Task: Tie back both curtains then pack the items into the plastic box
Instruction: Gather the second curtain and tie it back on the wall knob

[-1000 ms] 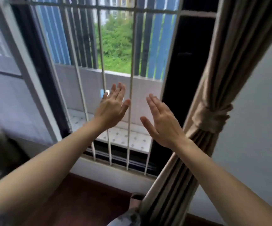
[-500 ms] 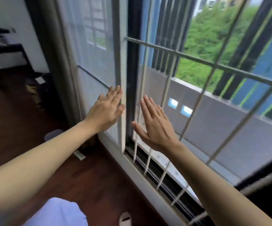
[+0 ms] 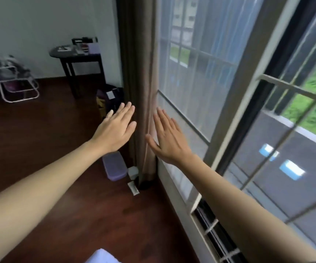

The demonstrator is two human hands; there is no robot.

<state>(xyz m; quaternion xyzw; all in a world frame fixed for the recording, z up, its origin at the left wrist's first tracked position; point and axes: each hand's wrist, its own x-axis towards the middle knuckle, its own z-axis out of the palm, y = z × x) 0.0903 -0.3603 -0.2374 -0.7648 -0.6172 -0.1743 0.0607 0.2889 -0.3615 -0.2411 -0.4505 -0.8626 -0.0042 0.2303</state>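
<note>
A dark red-brown wooden floor (image 3: 45,168) was seen filling the lower left, with a pale wall (image 3: 39,21) behind it. A dark side table (image 3: 77,57) stood against that wall, small items on its top too blurred to be named. A folding chair (image 3: 15,80) with a white tube frame was placed further left, well apart from the table. Along the right ran a sliding window (image 3: 200,88) with a pale frame and metal bars, greenery and a grey parapet visible beyond the glass.

The brown curtain (image 3: 144,73) hung straight and untied at the end of the window, its hem reaching the floor. The left hand (image 3: 115,128) was held just left of it and the right hand (image 3: 167,137) just right of it, both flat with the fingers spread and nothing gripped. Whether either hand touched the cloth could not be told. The purple plastic box (image 3: 114,166) lay lidded on the floor near the curtain's foot, partly covered by the left wrist. 2 small white items (image 3: 133,179) lay between box and curtain; their kind could not be made out. A dark bag or carton (image 3: 108,97) behind the left hand was unclear.

The chair was cut by the left edge, and a pale cloth (image 3: 102,257) by the bottom edge. Open floor was left between the box, table and chair.
</note>
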